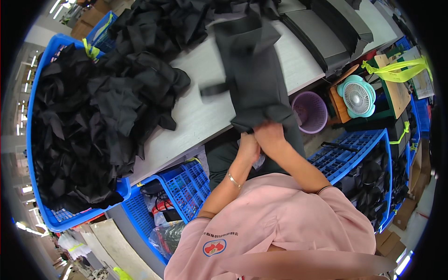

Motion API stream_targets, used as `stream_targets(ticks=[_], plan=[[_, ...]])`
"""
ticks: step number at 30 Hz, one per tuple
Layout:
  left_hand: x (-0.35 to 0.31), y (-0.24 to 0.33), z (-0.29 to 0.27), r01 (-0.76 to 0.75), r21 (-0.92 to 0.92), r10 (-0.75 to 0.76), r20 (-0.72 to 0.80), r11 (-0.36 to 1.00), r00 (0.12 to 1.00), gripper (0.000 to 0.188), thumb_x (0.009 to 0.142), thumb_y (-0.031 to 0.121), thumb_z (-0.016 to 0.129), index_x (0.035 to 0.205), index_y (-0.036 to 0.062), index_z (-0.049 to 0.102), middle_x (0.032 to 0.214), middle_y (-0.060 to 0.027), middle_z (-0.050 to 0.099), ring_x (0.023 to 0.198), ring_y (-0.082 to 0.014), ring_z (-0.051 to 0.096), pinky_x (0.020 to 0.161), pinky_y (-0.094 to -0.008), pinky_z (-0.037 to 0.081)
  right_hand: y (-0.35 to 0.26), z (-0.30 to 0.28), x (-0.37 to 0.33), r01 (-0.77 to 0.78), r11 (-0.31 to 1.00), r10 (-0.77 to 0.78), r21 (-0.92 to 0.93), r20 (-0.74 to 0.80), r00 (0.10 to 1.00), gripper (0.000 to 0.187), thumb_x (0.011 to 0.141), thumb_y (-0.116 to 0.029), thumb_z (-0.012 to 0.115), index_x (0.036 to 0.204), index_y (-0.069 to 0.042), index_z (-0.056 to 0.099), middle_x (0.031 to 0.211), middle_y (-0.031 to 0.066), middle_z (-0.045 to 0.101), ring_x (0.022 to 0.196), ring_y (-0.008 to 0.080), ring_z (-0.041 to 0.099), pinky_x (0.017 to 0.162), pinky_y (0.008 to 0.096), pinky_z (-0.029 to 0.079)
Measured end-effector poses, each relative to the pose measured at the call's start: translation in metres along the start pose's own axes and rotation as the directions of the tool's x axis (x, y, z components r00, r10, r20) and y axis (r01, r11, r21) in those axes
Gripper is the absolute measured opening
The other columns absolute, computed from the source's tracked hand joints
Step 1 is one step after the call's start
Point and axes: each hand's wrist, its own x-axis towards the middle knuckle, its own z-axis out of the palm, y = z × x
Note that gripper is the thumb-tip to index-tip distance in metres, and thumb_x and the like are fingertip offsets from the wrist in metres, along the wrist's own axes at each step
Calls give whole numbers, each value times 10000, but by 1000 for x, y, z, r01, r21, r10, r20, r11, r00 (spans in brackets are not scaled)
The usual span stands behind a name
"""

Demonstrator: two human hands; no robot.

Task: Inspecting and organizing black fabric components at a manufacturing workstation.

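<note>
A long black fabric piece point(254, 79) stretches from my lap across the front edge of the table, smeared by motion, with a strap-like strip sticking out on its left. Both hands meet at its near end. My right hand point(270, 134) is closed on the bunched edge, its fingers partly tucked under the cloth. Close beside it, my left hand point(251, 143) is also closed at that edge; its fingertips are hidden. The left wrist wears a bracelet point(234, 181).
A blue crate point(33, 135) heaped with black fabric stands at the left. More black cloth point(163, 23) lies along the back of the white table point(186, 123). Stacked flat grey-black pieces point(322, 32) lie at the far right. A purple basket point(311, 112) and teal fan point(356, 96) are right.
</note>
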Motion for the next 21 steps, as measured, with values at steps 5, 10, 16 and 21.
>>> stream_targets(ticks=[5, 10, 16, 21], plan=[[1, -9, -8, 177, 102, -186, 85, 979, 979, 200, 950, 120, 616, 1137, 48, 625, 1049, -17, 668, 887, -111, 634, 745, -297, 511, 13, 15, 0, -95, 991, 116, -90, 267, 957, 314, 801, -177, 612, 1088, -80, 693, 1086, 178, 677, 1083, 358, 641, 898, 451, 508], [-16, -3, -12, -1, 261, 5, -12, 965, 1000, 285, 944, 66, 652, 1214, 18, 577, 1079, -41, 639, 869, -120, 620, 794, -260, 508, 13, 17, -5, -98, 993, 103, -69, 69, 992, 250, 949, -355, 588, 1017, -128, 668, 938, 119, 667, 802, 312, 686, 687, 417, 539], [-28, 29, -20, -438, 461, 508, -33, 772, 861, 242, 887, -17, 703, 1105, -22, 599, 961, -14, 591, 845, -78, 589, 752, -224, 488, 8, 16, -20, -155, 979, 187, -130, 287, 939, 292, 947, -392, 596, 1074, -135, 648, 984, 86, 654, 940, 276, 651, 785, 419, 501], [-66, 43, -32, -269, 527, 227, 144, 806, 963, 99, 928, 73, 669, 878, 38, 592, 740, 1, 588, 591, -59, 536, 555, -219, 458, 26, 7, -38, -138, 987, 156, -76, 344, 926, 245, 865, -332, 651, 983, -125, 706, 990, 71, 658, 1057, 290, 599, 898, 540, 413]])
